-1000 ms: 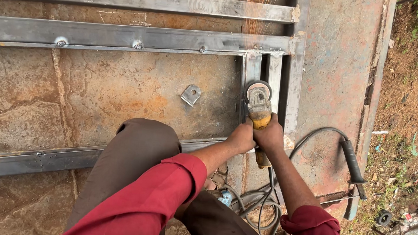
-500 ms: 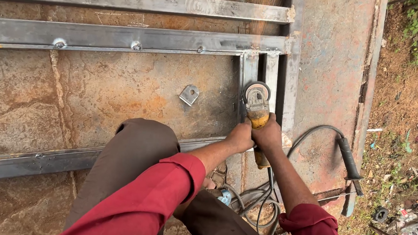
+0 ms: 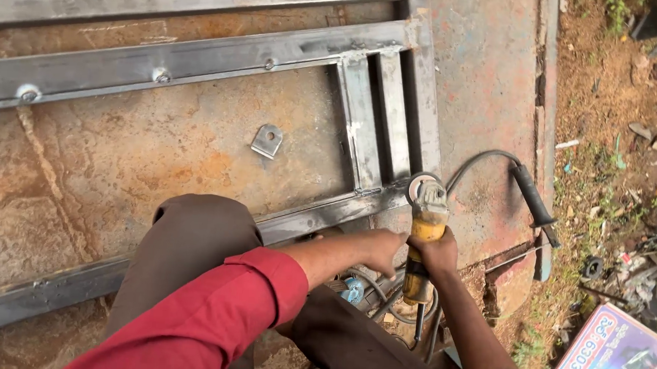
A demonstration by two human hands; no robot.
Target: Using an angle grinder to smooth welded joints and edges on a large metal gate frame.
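I see a rusted steel sheet (image 3: 155,166) filling most of the frame, lying flat as the work surface. On it lies a frame of grey steel bars (image 3: 199,59): long rails run from the left edge to the upper right, and short uprights (image 3: 362,126) join them near centre-right, so the joints sit flat and accessible from above. My knee in brown trousers (image 3: 188,244) occupies the lower centre, which I judge braces my posture close to the joint.

The angle grinder (image 3: 424,232), yellow-bodied with a grey head, sits at centre-right, its disc end over the corner where an upright meets the lower rail. My right hand (image 3: 434,252) is closed around the grinder body. My left hand (image 3: 381,248) reaches in beside it, touching the body with fingers partly curled; I judge this steadies the tool. A black-handled cable (image 3: 529,193) loops at right. A small holed metal tab (image 3: 267,140) lies loose at centre.
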